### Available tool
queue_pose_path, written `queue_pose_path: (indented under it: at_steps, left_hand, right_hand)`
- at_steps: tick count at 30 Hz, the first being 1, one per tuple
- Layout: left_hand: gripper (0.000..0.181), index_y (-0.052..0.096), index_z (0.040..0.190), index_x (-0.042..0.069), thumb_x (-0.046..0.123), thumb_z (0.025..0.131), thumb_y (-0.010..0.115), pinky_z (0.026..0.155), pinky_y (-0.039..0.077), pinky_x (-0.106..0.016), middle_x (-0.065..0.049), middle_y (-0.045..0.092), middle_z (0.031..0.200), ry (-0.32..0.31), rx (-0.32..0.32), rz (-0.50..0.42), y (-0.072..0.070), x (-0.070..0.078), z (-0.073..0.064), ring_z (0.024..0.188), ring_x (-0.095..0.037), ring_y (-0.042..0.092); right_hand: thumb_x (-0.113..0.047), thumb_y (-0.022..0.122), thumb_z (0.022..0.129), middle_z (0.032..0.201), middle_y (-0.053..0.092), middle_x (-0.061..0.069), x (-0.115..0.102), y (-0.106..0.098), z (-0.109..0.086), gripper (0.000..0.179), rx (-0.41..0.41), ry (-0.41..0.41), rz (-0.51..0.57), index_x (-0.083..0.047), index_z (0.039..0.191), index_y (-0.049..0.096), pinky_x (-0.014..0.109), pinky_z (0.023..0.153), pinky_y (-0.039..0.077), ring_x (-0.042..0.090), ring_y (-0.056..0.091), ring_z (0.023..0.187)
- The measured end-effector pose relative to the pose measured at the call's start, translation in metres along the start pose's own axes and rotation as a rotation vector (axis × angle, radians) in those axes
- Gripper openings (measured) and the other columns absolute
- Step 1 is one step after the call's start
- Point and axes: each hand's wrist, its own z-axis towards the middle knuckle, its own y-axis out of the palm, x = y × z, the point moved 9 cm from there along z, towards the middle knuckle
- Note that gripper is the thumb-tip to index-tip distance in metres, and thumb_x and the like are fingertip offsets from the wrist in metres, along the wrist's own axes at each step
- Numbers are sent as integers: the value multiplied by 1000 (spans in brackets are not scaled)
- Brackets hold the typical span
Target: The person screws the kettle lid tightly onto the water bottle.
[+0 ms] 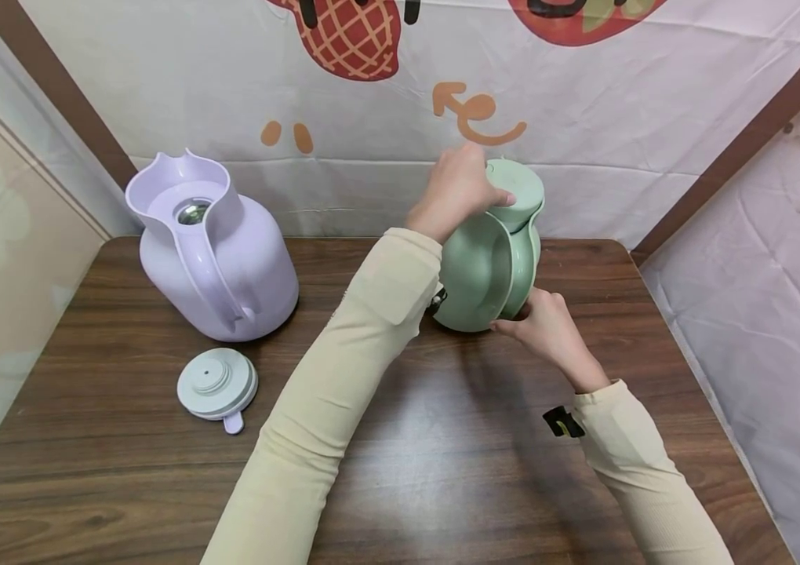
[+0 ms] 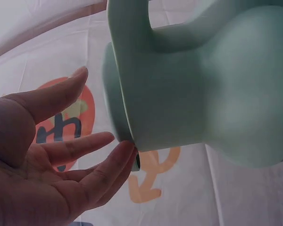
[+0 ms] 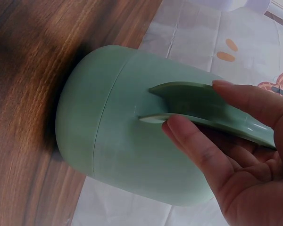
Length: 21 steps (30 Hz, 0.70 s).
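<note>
A green thermos jug (image 1: pixel 474 271) stands at the back of the table with its round lid (image 1: pixel 516 188) in its mouth. My left hand (image 1: pixel 460 188) is at the top of this jug. In the left wrist view its fingertips (image 2: pixel 127 148) touch the lid's edge beside the spout, fingers nearly straight and thumb spread apart. Low on the jug's handle (image 3: pixel 193 101), my right hand (image 1: pixel 544 326) grips, thumb on one side and fingers on the other. The right wrist view shows the jug's base down on the wood.
At the left stands a lilac thermos jug (image 1: pixel 259 259), its mouth uncovered. In front of it a pale lid (image 1: pixel 216 384) lies with its stepped underside up. A printed cloth (image 1: pixel 372 196) hangs close behind the wooden table (image 1: pixel 428 455), and more cloth borders both sides.
</note>
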Motion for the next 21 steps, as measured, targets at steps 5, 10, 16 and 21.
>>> queue_pose_path:
  at_steps: [5, 10, 16, 21]
  left_hand:
    - [42, 58, 108, 10, 37, 78, 70, 79, 41, -28, -1, 58, 97, -7, -13, 18, 3, 1, 2, 96, -17, 52]
    - [44, 58, 109, 10, 37, 77, 71, 80, 42, -28, -1, 58, 99, -9, -14, 21, 3, 1, 3, 97, -18, 53]
    - [39, 58, 108, 9, 35, 80, 69, 80, 41, -29, -1, 58, 98, -10, -7, 32, 3, 2, 5, 97, -18, 52]
    - [32, 59, 99, 9, 34, 81, 67, 75, 39, -27, -1, 55, 88, 0, -2, 39, 4, 2, 7, 88, -16, 50]
  right_hand:
    - [-13, 76, 72, 73, 64, 9, -1, 0, 0, 23, 6, -6, -8, -2, 88, 65, 34, 57, 45, 18, 58, 62]
    - [-14, 76, 73, 73, 65, 9, 0, 0, 0, 22, 6, -8, -3, -2, 87, 65, 34, 57, 45, 18, 58, 62]
    - [-13, 75, 73, 74, 65, 10, 0, 0, 0, 22, 3, 2, -5, -1, 88, 64, 35, 58, 46, 19, 59, 63]
    - [-13, 75, 72, 73, 65, 9, 0, -1, 0, 23, 13, -6, -15, -2, 88, 64, 36, 58, 45, 19, 59, 63]
